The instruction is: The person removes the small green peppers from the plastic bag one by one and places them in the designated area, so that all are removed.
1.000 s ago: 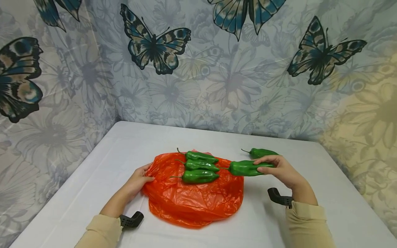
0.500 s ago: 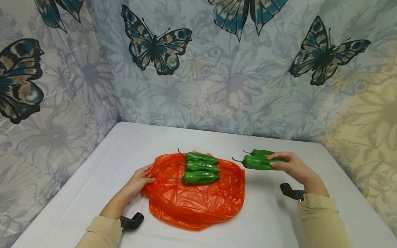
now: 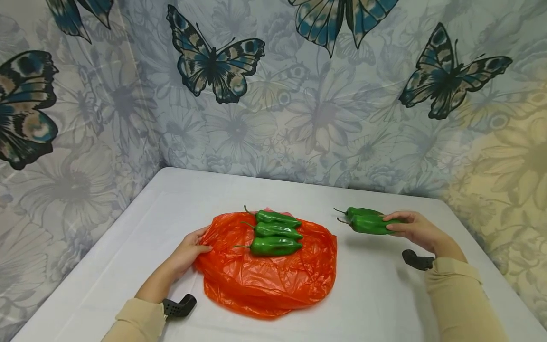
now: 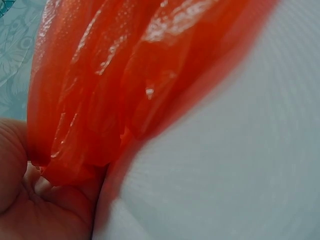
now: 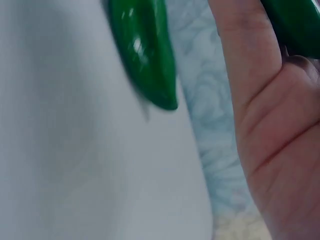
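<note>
In the head view my left hand (image 3: 188, 251) grips the left edge of a crumpled red plastic bag (image 3: 273, 280) lying on the table. The left wrist view shows the bag's gathered film (image 4: 100, 85) between thumb and fingers. Three long green peppers lie side by side on the bag, the front one (image 3: 275, 246) with its stem to the left. At the right, my right hand (image 3: 416, 230) pinches the pointed end of another green pepper (image 3: 369, 225) over the table. A further green pepper (image 3: 356, 212) lies just behind it, partly hidden.
A white cloth covers the table (image 3: 363, 294). Its back edge meets a wall (image 3: 265, 133) hung with butterfly-patterned fabric. Black wrist cameras sit on the left cuff (image 3: 179, 306) and the right cuff (image 3: 418, 260).
My right hand has carried its pepper rightward from over the bag's right edge, to in front of the pepper at the back. My left hand and the bag stay nearly still.
</note>
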`<action>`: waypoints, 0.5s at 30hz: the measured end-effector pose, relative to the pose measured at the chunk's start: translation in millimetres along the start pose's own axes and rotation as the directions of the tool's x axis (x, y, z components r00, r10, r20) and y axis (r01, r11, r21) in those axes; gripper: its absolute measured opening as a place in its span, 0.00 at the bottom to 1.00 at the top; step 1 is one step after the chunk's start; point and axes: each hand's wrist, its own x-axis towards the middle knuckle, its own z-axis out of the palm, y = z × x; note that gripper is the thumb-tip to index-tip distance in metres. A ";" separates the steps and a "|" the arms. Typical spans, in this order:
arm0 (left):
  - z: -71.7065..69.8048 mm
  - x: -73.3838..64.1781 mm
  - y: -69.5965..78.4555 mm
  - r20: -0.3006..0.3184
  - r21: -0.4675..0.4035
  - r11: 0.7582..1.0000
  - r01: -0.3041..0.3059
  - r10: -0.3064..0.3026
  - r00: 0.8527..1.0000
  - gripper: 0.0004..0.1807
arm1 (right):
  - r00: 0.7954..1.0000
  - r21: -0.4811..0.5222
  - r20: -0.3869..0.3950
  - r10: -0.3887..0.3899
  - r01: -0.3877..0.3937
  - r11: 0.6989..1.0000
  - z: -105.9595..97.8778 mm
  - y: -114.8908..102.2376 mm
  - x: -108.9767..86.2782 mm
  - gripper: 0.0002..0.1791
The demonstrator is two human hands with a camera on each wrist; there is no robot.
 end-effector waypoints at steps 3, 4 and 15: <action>0.0 0.2 0.3 0.004 0.007 1.000 0.001 -0.001 1.000 0.35 | 0.999 0.007 0.019 0.039 -0.039 0.999 -5.6 6.0 -2.6 0.15; 0.4 0.2 0.4 0.001 0.005 1.000 0.003 -0.003 1.000 0.35 | 0.999 0.009 0.023 0.045 -0.045 0.999 -7.1 7.7 -3.3 0.14; 1.0 -0.2 0.9 -0.006 0.001 1.000 0.003 -0.003 1.000 0.35 | 0.992 0.163 0.125 0.033 -0.054 0.985 -18.7 28.0 -2.5 0.18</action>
